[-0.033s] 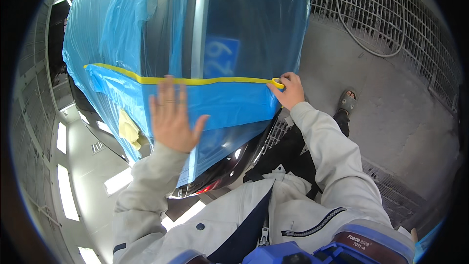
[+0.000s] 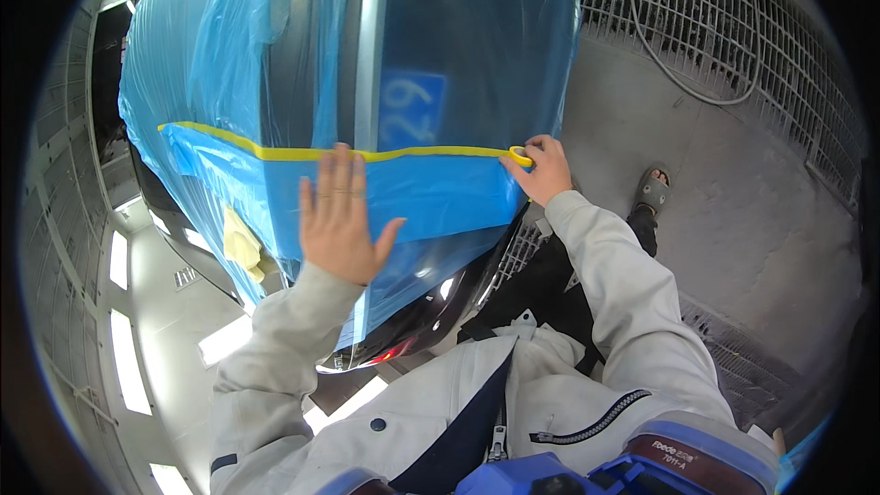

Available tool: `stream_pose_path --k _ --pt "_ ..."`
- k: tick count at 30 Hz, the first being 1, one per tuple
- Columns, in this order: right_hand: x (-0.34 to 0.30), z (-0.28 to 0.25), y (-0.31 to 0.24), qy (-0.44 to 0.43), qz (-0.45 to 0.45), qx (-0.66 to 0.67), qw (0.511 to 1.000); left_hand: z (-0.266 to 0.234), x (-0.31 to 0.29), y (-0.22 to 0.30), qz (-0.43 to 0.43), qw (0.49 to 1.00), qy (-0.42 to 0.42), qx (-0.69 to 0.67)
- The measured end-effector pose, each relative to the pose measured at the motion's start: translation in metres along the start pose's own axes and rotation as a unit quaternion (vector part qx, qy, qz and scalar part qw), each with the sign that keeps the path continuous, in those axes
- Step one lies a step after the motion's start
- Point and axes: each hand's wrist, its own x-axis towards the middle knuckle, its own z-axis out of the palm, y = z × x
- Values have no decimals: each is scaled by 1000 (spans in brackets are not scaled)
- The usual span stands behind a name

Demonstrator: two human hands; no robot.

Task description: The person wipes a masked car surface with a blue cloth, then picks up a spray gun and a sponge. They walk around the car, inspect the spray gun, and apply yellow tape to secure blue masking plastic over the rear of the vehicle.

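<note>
Thin blue masking film (image 2: 211, 46) covers a car, and a blue number plate shows blurred through it. A long strip of yellow masking tape (image 2: 431, 150) runs along the upper edge of a denser blue sheet (image 2: 440, 197). My left hand (image 2: 341, 220) is open, its fingertips on the tape strip and its palm over the sheet. At the strip's right end my right hand (image 2: 543, 168) pinches the roll of yellow tape (image 2: 520, 157), which still joins the strip.
Pale yellow paper (image 2: 241, 246) hangs on the film at left. Dark glossy bodywork (image 2: 440, 302) shows below the film. On the right lie a metal floor grating (image 2: 706, 0), a pale hose (image 2: 683, 87) and grey concrete, where a foot in a grey sandal (image 2: 654, 185) stands.
My left hand has slid a little to the right along the tape strip. The right hand and the tape roll stay nearly where they were.
</note>
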Motion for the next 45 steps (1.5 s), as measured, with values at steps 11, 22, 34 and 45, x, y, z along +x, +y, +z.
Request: stream_pose_path --k 11,22,34,45 --pt "4 -25 44 -11 -183 80 980 36 34 39 52 992 -93 68" --pt "11 -9 217 -35 -33 7 999 112 55 98 -14 983 -125 132" --pt "26 50 316 3 -74 111 991 232 108 186 113 989 -85 41" --pt "31 75 365 40 142 -47 988 314 141 257 219 945 -213 117"
